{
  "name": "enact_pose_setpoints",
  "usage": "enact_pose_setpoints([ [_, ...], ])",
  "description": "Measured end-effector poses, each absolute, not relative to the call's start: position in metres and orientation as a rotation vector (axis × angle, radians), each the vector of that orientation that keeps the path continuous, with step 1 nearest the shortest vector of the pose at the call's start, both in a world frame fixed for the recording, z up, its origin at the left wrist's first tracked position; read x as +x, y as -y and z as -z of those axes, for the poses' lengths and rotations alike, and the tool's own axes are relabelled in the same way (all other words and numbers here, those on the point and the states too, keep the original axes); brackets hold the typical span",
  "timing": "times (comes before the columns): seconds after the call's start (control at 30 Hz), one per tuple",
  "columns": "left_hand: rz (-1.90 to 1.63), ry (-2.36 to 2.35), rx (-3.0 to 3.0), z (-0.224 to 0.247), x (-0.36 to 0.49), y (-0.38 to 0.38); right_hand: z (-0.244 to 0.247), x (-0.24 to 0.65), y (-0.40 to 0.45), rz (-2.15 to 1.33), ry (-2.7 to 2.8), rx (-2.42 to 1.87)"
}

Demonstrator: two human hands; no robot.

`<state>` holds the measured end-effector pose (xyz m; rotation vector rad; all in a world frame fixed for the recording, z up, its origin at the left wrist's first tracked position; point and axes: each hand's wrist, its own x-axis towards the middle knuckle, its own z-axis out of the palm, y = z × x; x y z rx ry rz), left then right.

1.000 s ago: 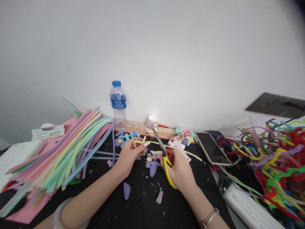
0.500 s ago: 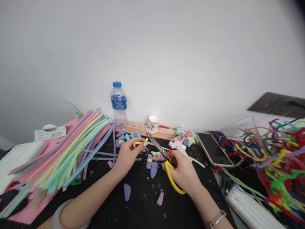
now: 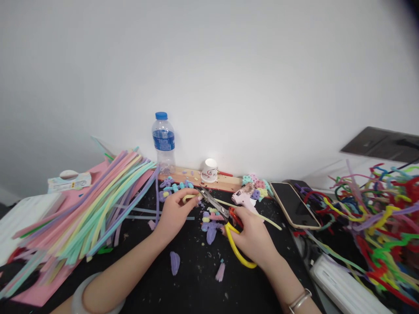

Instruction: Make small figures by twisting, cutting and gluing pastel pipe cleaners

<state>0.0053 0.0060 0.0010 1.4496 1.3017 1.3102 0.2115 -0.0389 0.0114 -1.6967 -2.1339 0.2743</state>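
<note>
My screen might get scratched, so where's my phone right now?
In the head view, the phone lies face up to the right of the right hand, between the pastel glue gun and the tangled coloured stems.

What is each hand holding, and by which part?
The right hand holds scissors by their yellow-and-red handles. The left hand pinches a pale yellow fuzzy stem near its looped end, between thumb and fingers.

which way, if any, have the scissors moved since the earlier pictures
Yes, the scissors have swung left and nearer the person: their tips first overlapped the paper cup, and now show left of it, by the left hand.
</note>
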Motion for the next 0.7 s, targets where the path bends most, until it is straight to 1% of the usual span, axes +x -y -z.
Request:
enact_pose_setpoints([
  [0.7,-1.244,-1.323,1.529,-0.0002,0.0053,-0.0045,-0.0116,0.2104,0.0389,-0.281,2.139,-1.721],
])
